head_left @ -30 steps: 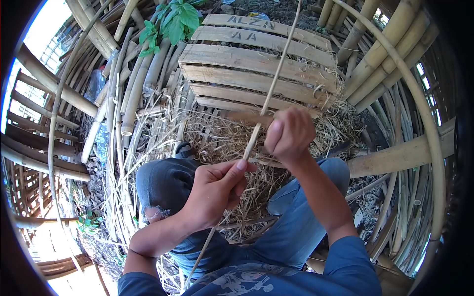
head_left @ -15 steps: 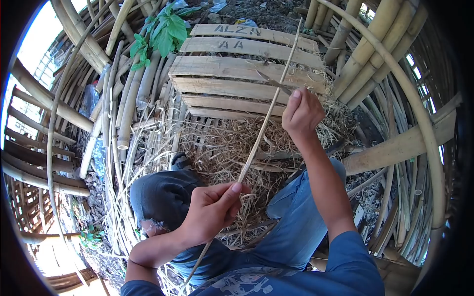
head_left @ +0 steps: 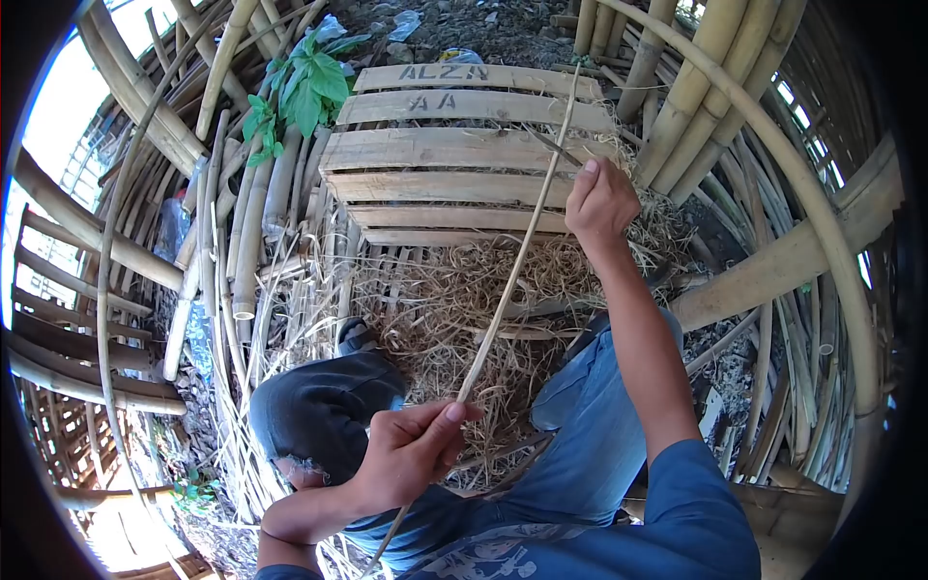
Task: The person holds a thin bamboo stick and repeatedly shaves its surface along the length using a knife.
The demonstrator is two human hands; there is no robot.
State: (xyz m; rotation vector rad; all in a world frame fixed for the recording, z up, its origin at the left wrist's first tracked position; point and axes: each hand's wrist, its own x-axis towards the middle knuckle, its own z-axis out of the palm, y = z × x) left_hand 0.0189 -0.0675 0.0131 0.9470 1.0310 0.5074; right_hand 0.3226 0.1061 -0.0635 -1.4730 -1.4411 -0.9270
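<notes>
A long, thin bamboo strip [head_left: 516,268] slants from near my lap up past the slatted crate. My left hand [head_left: 414,450] is closed around its lower part, thumb along the top. Farther up, my right hand [head_left: 601,199] is closed on a knife; its handle is hidden in my fist. The knife's blade [head_left: 559,148] points up and left and lies across the strip, apparently touching it. Curly bamboo shavings [head_left: 454,309] are heaped on the ground between my legs and the crate.
The wooden slatted crate [head_left: 425,148] stands ahead, with shavings around it. Bamboo poles [head_left: 253,232] and split strips lie at left beside a leafy plant [head_left: 311,87]. A thick bamboo pole [head_left: 773,275] crosses at right. A bent bamboo pole [head_left: 773,130] arches over the right side.
The view has shifted slightly. My left hand sits a little lower with the bamboo strip, and my right hand holds the knife slightly farther right along the strip's upper part.
</notes>
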